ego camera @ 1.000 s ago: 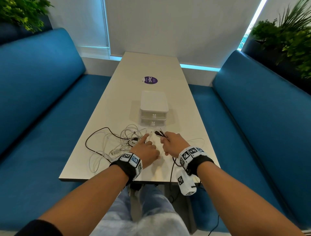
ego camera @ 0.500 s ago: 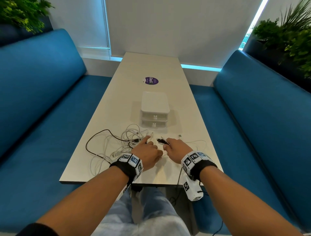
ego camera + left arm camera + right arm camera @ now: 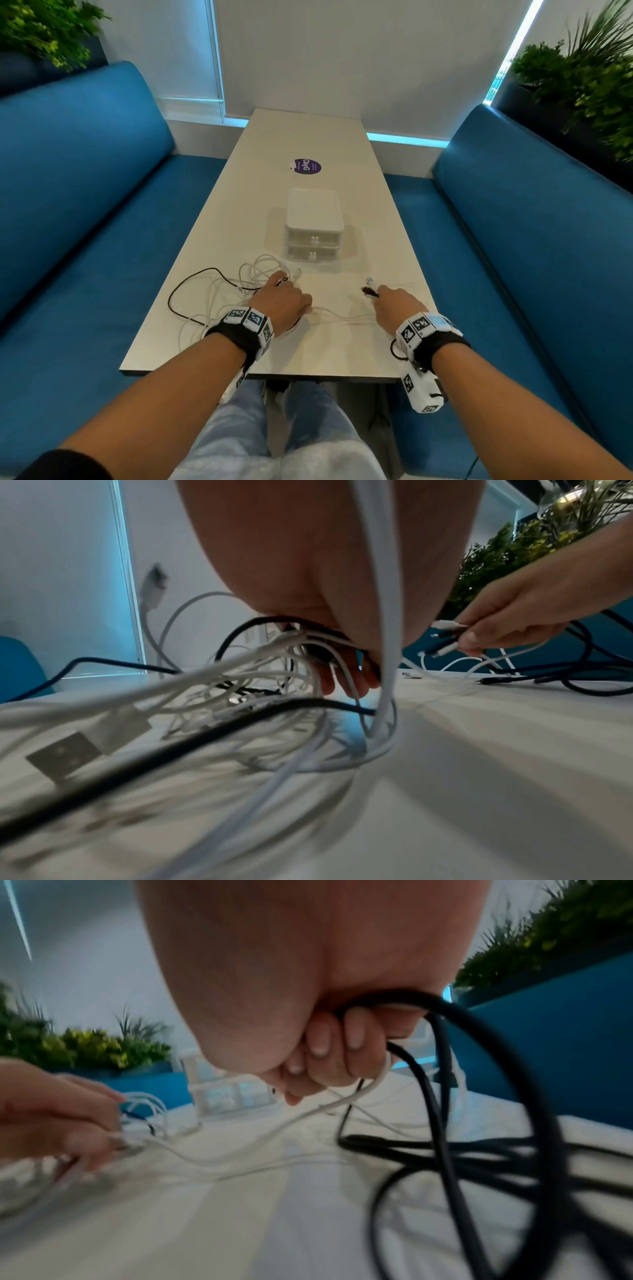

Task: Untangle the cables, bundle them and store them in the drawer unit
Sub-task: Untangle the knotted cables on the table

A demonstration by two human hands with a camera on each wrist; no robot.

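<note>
Between two blue benches point(image 3: 85, 212), a long pale desk point(image 3: 308, 137) carries everything, with green plants point(image 3: 589, 82) at the far corners. At mid-desk sits a white drawer unit point(image 3: 313, 224) of two drawers, both closed, and a round purple sticker point(image 3: 307, 166) lies beyond it. Just in front of the unit, toward the left, a loose tangle of cables point(image 3: 219, 294) spreads over the desk: several white strands and one black loop point(image 3: 191, 284) crossing them. From the left wrist view, a white USB plug point(image 3: 85, 748) lies flat at the near edge of the heap. The left hand point(image 3: 279, 301) rests at the right side of this tangle, its fingers curled around a bunch of white and black strands. The right hand point(image 3: 397, 306) is well apart from it, near the right edge, pinching a cluster of black and white connector ends point(image 3: 370, 289); black cable point(image 3: 479, 1123) loops out of its palm. White strands point(image 3: 342, 317) run across the desk between the two hands.
</note>
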